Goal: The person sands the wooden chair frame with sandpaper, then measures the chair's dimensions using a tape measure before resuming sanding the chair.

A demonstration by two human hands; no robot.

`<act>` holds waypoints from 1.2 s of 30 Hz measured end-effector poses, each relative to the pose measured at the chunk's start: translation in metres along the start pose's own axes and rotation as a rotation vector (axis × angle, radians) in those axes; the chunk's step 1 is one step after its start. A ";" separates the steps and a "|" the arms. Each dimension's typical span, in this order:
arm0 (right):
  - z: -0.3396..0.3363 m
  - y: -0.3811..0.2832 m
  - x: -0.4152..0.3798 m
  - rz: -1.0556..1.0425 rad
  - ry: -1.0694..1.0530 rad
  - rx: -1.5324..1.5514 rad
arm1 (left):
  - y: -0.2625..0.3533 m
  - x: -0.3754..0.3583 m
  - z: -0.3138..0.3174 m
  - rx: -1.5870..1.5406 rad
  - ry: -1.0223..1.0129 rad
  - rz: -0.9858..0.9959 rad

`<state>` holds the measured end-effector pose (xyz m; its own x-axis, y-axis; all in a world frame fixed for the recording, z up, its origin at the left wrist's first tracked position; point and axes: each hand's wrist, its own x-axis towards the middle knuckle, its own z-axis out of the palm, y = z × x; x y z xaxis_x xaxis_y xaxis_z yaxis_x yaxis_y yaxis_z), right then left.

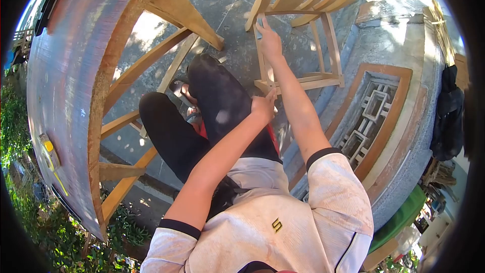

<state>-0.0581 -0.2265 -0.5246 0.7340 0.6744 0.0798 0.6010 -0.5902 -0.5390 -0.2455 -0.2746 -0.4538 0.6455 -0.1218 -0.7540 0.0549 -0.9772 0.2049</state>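
Headline: chair lightly held betw. table & ledge, slip + tip risk

Head view: the wooden chair (332,45) is just ahead of the person, a bit to the R, betw. the big table (65,86) and the concrete ledge (391,45). R hand (271,44) is narrow, fingers stretched along a chair upright near the seat; a small bluish patch shows by the fingertips (sheet or just light, can't tell), so its grip is unclear. L hand (262,107) is half-curled by the lower end of the same upright, nr the knee (222,88); whether it's closed on the wood, can't tell.

Main risk, prob.: the chair rocks or swings b/c the hands meet it on one side only; its far legs could then scrape the ledge. Fingers could slide along the wood & pick up a splinter, or get pinched if the chair drops back. Dappled light may also hide rough spots. On the table, the yellow tool (48,146) sits nr the outer rim; a hard bump might shift it.

Containers: none w/ readable contents. The dark bundle (448,114) hanging at far R may be a bag, contents n/a; the pale plastic (407,239) below it is too blurred to tell.
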 end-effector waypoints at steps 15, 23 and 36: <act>-0.041 0.024 -0.099 -0.083 -0.200 0.121 | 0.002 0.003 -0.003 0.000 -0.068 0.006; -0.011 0.007 -0.006 0.039 -0.010 0.144 | 0.002 0.003 -0.002 -0.014 -0.053 0.007; -0.149 0.097 -0.139 0.248 0.295 0.163 | 0.003 0.000 0.003 -0.051 0.001 0.017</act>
<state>-0.0545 -0.4432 -0.4626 0.9235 0.3509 0.1549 0.3541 -0.6247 -0.6960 -0.2474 -0.2784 -0.4547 0.6473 -0.1386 -0.7496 0.0823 -0.9649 0.2495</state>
